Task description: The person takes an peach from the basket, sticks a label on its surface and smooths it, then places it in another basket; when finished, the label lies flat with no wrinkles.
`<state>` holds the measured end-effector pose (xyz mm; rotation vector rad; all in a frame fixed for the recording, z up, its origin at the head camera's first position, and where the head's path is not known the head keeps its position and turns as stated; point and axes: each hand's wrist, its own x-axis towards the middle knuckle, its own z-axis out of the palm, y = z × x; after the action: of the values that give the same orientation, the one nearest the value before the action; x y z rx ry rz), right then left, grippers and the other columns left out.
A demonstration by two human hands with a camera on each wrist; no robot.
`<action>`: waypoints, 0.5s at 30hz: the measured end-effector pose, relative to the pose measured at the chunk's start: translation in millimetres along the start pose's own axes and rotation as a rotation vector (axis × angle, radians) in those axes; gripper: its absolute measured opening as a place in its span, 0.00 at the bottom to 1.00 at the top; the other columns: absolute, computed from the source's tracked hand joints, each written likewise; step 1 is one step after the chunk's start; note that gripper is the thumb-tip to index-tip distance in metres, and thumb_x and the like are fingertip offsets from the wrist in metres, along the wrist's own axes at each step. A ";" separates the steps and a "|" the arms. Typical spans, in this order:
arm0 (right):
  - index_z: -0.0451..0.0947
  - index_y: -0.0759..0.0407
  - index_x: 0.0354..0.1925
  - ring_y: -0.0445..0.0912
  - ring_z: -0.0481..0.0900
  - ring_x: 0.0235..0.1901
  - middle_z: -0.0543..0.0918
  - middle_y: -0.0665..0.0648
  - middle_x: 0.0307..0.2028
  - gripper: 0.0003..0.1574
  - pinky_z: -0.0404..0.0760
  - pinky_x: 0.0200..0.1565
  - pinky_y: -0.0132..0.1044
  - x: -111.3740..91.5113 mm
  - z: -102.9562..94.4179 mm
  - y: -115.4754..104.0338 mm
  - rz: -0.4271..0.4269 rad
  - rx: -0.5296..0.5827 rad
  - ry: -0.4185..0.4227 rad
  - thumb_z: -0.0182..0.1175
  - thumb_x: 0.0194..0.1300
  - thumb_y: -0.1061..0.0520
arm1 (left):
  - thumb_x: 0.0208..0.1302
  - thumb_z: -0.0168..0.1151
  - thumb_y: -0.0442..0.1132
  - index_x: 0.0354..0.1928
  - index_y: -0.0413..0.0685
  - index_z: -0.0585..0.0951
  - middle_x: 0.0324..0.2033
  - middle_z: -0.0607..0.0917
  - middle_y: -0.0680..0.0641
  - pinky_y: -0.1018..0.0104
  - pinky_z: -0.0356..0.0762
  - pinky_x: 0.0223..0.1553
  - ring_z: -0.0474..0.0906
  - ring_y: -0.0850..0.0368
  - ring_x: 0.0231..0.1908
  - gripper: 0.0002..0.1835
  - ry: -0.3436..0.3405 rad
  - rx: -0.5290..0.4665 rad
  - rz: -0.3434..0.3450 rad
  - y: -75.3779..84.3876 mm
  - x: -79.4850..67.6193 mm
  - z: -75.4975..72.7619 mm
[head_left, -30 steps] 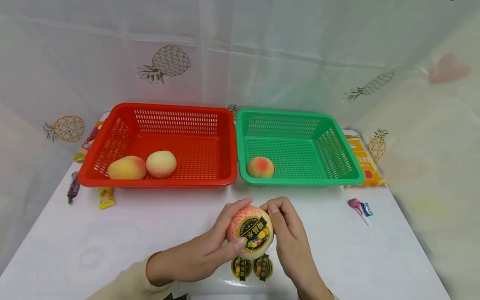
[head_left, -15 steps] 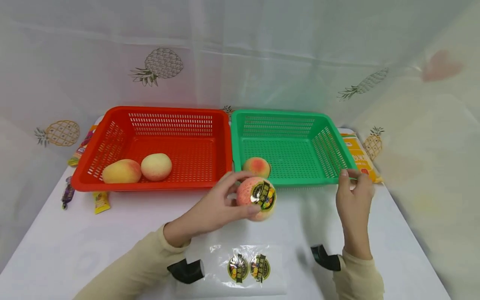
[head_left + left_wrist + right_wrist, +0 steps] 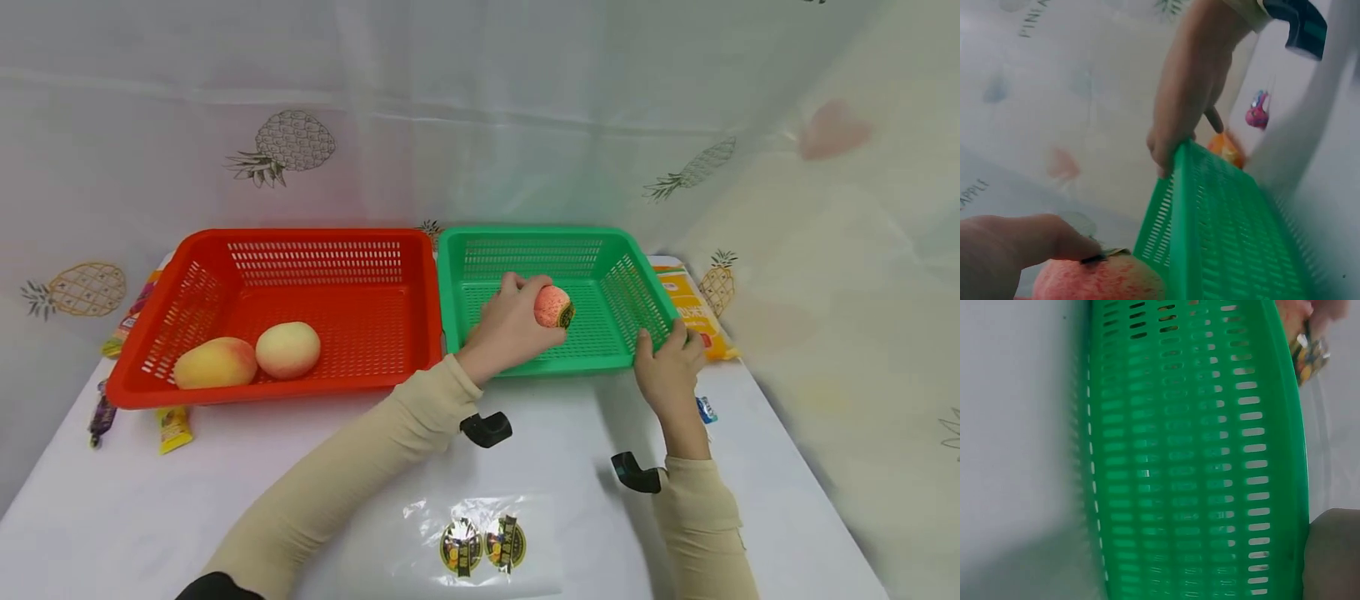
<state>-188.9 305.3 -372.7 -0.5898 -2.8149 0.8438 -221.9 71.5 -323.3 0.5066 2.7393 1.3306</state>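
We see two peaches [image 3: 247, 358] in the red basket [image 3: 315, 237] at nine o'clock, two stickers [image 3: 483, 546] at six.

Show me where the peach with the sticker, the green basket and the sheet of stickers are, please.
peach with the sticker [image 3: 551, 307], head view, on its pink skin.
green basket [image 3: 536, 234], head view, on the far rim.
sheet of stickers [image 3: 482, 545], head view, between the two round stickers.

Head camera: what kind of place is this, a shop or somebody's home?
Probably neither: it looks like a staged tabletop. Pineapple-print sheets curtain a white table holding a red basket and a green basket.
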 end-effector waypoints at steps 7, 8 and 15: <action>0.34 0.63 0.67 0.63 0.38 0.61 0.36 0.69 0.63 0.43 0.52 0.52 0.65 -1.0 1.9 -0.5 -0.011 0.017 0.027 0.31 0.66 0.39 | 0.45 0.64 0.48 0.57 0.57 0.68 0.45 0.69 0.49 0.54 0.53 0.42 0.70 0.60 0.34 0.33 -0.136 0.244 0.034 -0.2 20.7 20.6; 0.34 0.63 0.67 0.63 0.38 0.61 0.36 0.70 0.63 0.43 0.52 0.51 0.65 -1.0 1.8 -0.4 -0.012 0.020 0.029 0.31 0.66 0.39 | 0.45 0.65 0.48 0.57 0.56 0.69 0.45 0.70 0.49 0.54 0.53 0.42 0.69 0.59 0.36 0.33 -0.155 0.261 0.037 -1.1 22.7 23.3; 0.35 0.62 0.67 0.63 0.39 0.60 0.37 0.70 0.63 0.42 0.53 0.51 0.64 -0.9 2.0 -1.3 -0.015 0.034 0.035 0.32 0.66 0.40 | 0.45 0.67 0.53 0.58 0.54 0.69 0.48 0.72 0.48 0.48 0.55 0.53 0.68 0.53 0.46 0.35 -0.249 0.375 0.005 -16.3 30.5 36.8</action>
<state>-189.0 303.0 -373.7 -0.5717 -2.7645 0.8675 -248.2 99.6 -356.1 0.6497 2.7740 0.6928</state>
